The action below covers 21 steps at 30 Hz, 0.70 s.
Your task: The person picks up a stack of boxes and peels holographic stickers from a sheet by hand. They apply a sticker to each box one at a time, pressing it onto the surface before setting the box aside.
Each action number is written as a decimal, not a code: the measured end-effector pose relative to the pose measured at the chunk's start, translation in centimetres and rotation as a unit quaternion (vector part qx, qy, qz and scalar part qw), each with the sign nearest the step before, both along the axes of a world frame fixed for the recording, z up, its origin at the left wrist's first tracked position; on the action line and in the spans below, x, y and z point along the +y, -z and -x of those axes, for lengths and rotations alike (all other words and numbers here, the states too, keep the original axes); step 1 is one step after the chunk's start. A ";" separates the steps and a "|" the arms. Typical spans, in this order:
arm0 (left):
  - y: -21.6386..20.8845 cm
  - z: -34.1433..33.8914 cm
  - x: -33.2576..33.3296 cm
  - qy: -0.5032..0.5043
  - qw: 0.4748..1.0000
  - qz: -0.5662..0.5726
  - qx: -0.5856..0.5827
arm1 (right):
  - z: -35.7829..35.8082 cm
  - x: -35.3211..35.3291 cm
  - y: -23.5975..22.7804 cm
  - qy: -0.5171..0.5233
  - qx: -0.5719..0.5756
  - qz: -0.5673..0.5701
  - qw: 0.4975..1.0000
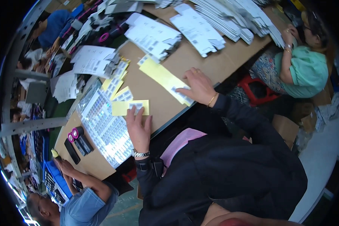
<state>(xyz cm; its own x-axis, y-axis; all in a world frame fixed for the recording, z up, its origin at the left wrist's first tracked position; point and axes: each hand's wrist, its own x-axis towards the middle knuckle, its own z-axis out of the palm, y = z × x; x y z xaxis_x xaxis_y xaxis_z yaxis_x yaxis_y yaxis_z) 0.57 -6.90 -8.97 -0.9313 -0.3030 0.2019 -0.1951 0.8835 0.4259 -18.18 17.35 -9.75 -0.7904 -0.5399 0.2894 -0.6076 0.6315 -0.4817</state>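
My left hand (138,130), with a metal watch at the wrist, rests its outstretched fingertips on a short yellow label strip (118,108) with a barcode sticker. Spread over the near end of a long stack of yellow label strips (160,75) is my right hand (199,87), thumb apart from the fingers. More yellow label strips (111,87) lie fanned out beyond my left hand. Left of that hand, a shiny silver sheet of small stickers (105,126) lies on the brown table (147,90); its edge near my wrist is partly covered.
Flat white printed cartons (152,35) lie in piles across the table's far side. Dark cylinders with pink ends (77,135) and a black bar (72,151) sit at the left. One person (83,199) works at lower left, another (305,67) at right near a red stool (258,90).
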 end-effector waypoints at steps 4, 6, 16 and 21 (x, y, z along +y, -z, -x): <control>-3.3 -1.2 -1.3 0.005 0.997 -0.081 0.005 | 0.2 -0.3 0.1 0.012 0.033 -0.012 0.999; -4.2 -1.5 -2.3 0.016 0.993 -0.115 0.007 | 0.0 -0.7 0.4 0.003 0.076 0.008 0.997; -3.6 -2.9 -4.9 0.048 0.992 -0.107 -0.043 | 0.1 -0.7 0.2 -0.001 0.081 -0.002 0.997; -3.2 -2.8 -4.7 0.057 0.992 -0.101 -0.055 | 0.1 -0.5 0.2 0.008 0.083 0.022 0.996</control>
<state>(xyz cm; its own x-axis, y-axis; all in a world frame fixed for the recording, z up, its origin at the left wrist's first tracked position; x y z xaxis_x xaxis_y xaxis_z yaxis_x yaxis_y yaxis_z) 3.36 -11.57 -5.74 -0.9750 -0.2181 0.0427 -0.1539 0.8013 0.5781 -18.26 16.88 -10.00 -0.7387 -0.5112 0.4393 -0.6707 0.6226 -0.4032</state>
